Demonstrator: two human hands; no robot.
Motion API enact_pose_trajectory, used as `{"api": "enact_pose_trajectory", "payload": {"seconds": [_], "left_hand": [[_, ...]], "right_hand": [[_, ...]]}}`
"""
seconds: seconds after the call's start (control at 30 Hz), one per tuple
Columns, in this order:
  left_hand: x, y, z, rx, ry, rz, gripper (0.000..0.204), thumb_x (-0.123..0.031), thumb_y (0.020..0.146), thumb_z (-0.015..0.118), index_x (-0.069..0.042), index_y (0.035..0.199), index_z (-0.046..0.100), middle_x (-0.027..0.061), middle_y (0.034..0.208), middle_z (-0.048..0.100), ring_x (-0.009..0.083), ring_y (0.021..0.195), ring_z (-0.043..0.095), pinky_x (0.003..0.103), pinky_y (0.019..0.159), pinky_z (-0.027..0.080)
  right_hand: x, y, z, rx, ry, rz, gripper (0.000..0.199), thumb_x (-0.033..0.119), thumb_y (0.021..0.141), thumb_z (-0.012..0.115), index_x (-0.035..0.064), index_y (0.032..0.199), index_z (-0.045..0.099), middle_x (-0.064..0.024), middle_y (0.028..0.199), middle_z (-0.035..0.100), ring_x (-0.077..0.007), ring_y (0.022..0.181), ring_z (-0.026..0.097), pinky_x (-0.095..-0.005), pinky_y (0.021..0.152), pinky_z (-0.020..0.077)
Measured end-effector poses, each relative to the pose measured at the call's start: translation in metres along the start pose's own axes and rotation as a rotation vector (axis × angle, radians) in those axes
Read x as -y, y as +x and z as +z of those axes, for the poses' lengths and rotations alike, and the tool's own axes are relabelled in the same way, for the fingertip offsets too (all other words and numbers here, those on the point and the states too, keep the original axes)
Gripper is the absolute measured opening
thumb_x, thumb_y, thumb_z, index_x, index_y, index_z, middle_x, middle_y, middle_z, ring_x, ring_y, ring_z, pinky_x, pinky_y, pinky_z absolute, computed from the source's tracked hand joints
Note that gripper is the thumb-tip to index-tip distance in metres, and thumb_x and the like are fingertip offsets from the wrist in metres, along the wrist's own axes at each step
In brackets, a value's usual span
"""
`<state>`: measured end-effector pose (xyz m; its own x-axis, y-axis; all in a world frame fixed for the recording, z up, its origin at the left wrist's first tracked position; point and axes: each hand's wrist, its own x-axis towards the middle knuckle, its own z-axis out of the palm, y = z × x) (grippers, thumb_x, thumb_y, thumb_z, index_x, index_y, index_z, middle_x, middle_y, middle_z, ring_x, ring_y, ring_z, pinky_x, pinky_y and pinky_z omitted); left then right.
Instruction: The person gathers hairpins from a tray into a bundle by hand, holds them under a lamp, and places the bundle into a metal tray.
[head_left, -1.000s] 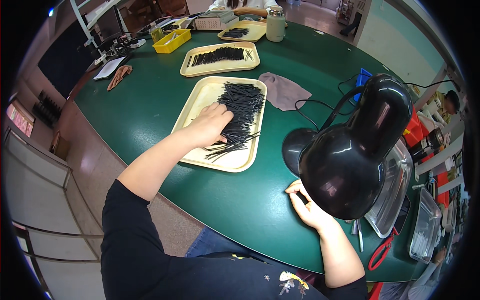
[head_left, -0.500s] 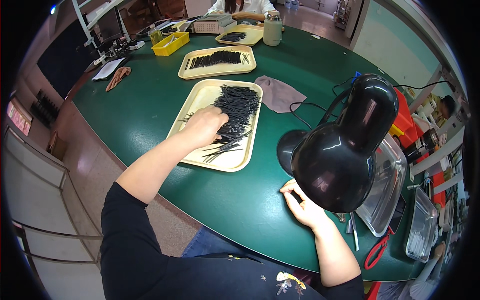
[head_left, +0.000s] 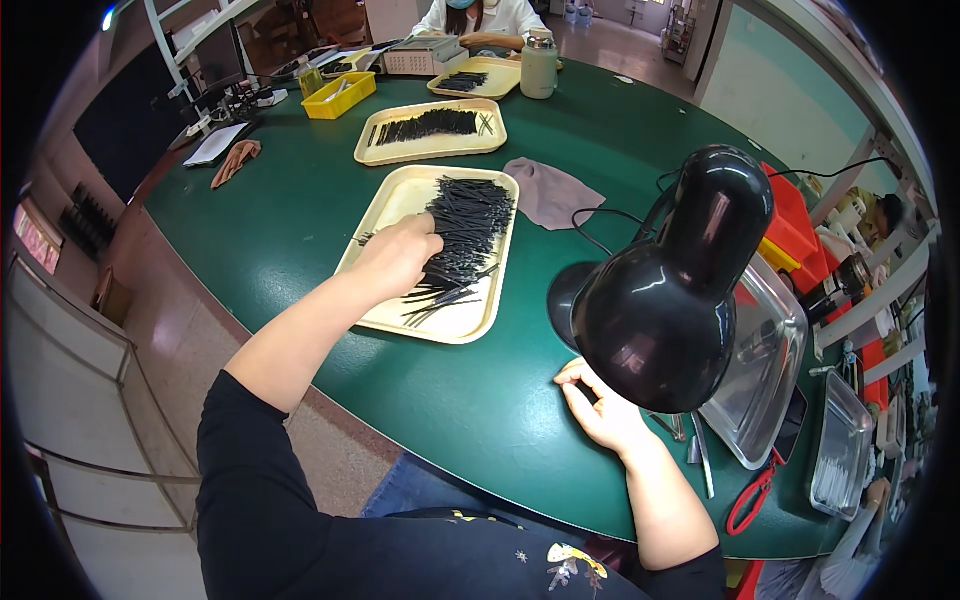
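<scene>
Left hand [head_left: 398, 258] in tray [head_left: 470, 328], likely picking black rods [head_left: 470, 215]; grip unclear. Right hand [head_left: 608, 420], right of tray, half-curled. Next needs light pinch.

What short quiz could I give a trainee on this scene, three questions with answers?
1. Multiple choice: where is the person's left hand?
A) Over the yellow bin
B) On the desk lamp
C) At the black strips in the nearest cream tray

2. True or false: the person's right hand is inside the yellow bin.

3. Fill in: as pictured, the greyish cloth lies to the ____ of the nearest cream tray.

Key: 1. C. 2. False; it is near the black lamp, low in the picture. 3. Right.
</scene>
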<state>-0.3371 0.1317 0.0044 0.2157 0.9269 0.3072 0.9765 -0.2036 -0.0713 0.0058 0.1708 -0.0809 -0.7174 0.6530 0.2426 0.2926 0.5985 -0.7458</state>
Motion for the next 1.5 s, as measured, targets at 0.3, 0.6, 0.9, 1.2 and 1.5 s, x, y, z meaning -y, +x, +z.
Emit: {"api": "enact_pose_trajectory", "payload": {"seconds": [0.3,0.6,0.9,1.2,1.5], "left_hand": [[-0.007,0.002,-0.029,-0.113,-0.012,-0.253,0.030,-0.006,0.065,0.073,-0.004,0.088,0.054,0.0169,0.074,0.063,0.0366,0.075,0.062,0.046,0.069,0.048],[-0.090,0.008,-0.027,-0.288,-1.474,-0.352,0.015,-0.011,0.086,0.070,-0.004,0.090,0.057,-0.0009,0.078,0.062,0.0084,0.077,0.060,0.024,0.068,0.048],[-0.171,0.015,0.039,-0.100,-1.787,-0.082,0.020,-0.003,0.084,0.067,-0.003,0.099,0.053,0.0042,0.085,0.062,0.0094,0.081,0.061,0.025,0.076,0.050],[-0.179,0.014,0.054,-0.126,-1.614,0.168,0.040,-0.003,0.074,0.073,-0.004,0.111,0.057,0.0089,0.093,0.065,0.0182,0.086,0.064,0.031,0.077,0.051],[-0.169,0.010,0.058,-0.062,-1.385,0.192,0.029,-0.006,0.067,0.073,-0.007,0.095,0.065,0.0114,0.087,0.066,0.0285,0.078,0.065,0.035,0.072,0.052]], "right_hand": [[0.006,0.002,-0.004,0.018,0.052,-0.015,0.008,0.006,0.089,0.058,0.0039,0.097,0.060,-0.0055,0.096,0.059,-0.0162,0.093,0.057,-0.0269,0.085,0.0436],[-0.006,-0.003,-0.005,0.013,0.093,0.036,0.014,0.010,0.096,0.051,0.0006,0.101,0.060,-0.0051,0.099,0.061,-0.0118,0.091,0.058,-0.0259,0.086,0.0449],[0.009,-0.006,-0.008,-0.309,0.444,-0.114,0.029,0.008,0.092,0.050,-0.0057,0.117,0.053,-0.0145,0.112,0.059,-0.0229,0.104,0.056,-0.0343,0.095,0.0423],[0.036,-0.011,-0.008,-0.123,0.510,-0.194,0.072,0.019,0.077,0.073,-0.0103,0.133,0.038,-0.0196,0.129,0.051,-0.0267,0.118,0.051,-0.0367,0.103,0.0377],[0.047,-0.001,-0.013,-0.300,0.050,-0.552,0.049,0.003,0.081,0.063,-0.0090,0.126,0.049,-0.0269,0.126,0.053,-0.0339,0.117,0.054,-0.0407,0.104,0.0375]]}}
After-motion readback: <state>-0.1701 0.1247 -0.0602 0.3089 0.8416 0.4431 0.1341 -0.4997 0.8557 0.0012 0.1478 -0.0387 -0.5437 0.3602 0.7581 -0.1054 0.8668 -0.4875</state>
